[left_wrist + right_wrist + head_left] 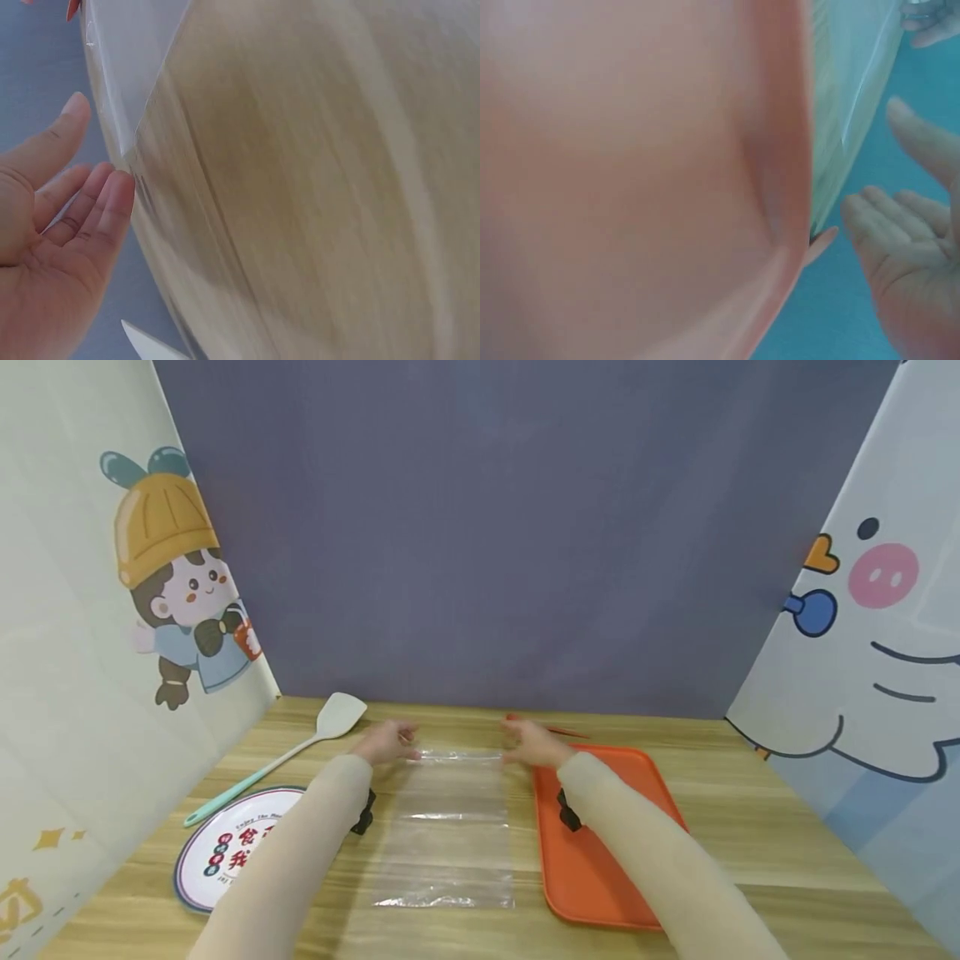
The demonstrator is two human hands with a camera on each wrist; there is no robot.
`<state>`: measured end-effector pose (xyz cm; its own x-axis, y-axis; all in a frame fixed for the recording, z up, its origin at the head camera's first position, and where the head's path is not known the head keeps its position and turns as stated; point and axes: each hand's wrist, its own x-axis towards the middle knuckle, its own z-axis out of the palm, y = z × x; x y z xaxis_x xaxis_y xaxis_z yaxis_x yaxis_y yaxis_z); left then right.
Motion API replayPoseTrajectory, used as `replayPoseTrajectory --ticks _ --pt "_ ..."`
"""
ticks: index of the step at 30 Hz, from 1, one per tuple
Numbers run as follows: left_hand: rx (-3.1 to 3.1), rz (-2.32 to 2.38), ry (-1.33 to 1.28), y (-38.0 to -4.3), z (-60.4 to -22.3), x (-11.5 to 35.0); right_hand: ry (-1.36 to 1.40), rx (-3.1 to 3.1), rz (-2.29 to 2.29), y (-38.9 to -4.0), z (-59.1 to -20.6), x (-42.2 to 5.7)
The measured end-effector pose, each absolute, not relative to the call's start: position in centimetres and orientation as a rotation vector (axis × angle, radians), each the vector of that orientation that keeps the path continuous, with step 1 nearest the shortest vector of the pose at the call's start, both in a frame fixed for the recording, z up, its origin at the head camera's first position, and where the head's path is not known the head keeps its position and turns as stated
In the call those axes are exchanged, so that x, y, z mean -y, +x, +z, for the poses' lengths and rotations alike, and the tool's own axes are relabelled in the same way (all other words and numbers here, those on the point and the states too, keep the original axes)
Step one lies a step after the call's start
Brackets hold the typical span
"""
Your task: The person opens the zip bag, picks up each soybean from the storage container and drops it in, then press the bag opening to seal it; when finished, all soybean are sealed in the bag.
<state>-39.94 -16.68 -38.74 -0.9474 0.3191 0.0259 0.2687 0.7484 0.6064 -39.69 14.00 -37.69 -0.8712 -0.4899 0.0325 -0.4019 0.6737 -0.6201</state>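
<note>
A clear plastic bag (453, 856) lies flat on the wooden table between both arms, with shiny creases across it. My left hand (387, 742) is beside its far left corner. In the left wrist view the thumb stands apart from the relaxed fingers (112, 206), whose tips are close to the bag's corner (139, 52); whether they touch cannot be told. At the far right corner is my right hand (536, 744), thumb and fingers (892, 232) spread apart in the right wrist view, holding nothing.
An orange tray (592, 885) lies under the right forearm. Behind the right hand is a thin orange-red object (567, 732), partly hidden. On the left are a spatula (337, 717) with a mint handle and a white printed plate (202, 852), partly covered by the left sleeve.
</note>
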Motion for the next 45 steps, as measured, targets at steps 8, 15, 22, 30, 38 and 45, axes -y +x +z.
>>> replayPoseTrajectory --ticks 8,15,22,30,38,45 --pt "-2.873 1.050 0.384 -40.3 -39.2 15.8 -0.462 -2.719 -1.133 -40.3 -37.9 -12.7" --pt "-2.839 1.116 0.234 -40.0 -38.9 15.2 -0.432 -2.547 -1.407 -44.0 -40.9 -12.9" --pt "-2.744 1.291 0.218 -40.0 -38.4 14.9 -0.366 -2.535 -1.438 -42.0 -38.7 -12.8" --pt "-2.754 1.364 0.222 -39.9 -37.7 14.9 -0.418 -2.678 -1.300 -41.7 -36.8 -13.7" --pt "-2.705 1.450 0.279 -40.1 -36.5 15.2 -0.440 -2.726 -1.359 -41.9 -35.4 -14.1" --pt "-2.688 1.460 0.359 -39.3 -35.4 15.4 -0.493 -2.800 -1.303 -40.8 -34.0 -14.6"
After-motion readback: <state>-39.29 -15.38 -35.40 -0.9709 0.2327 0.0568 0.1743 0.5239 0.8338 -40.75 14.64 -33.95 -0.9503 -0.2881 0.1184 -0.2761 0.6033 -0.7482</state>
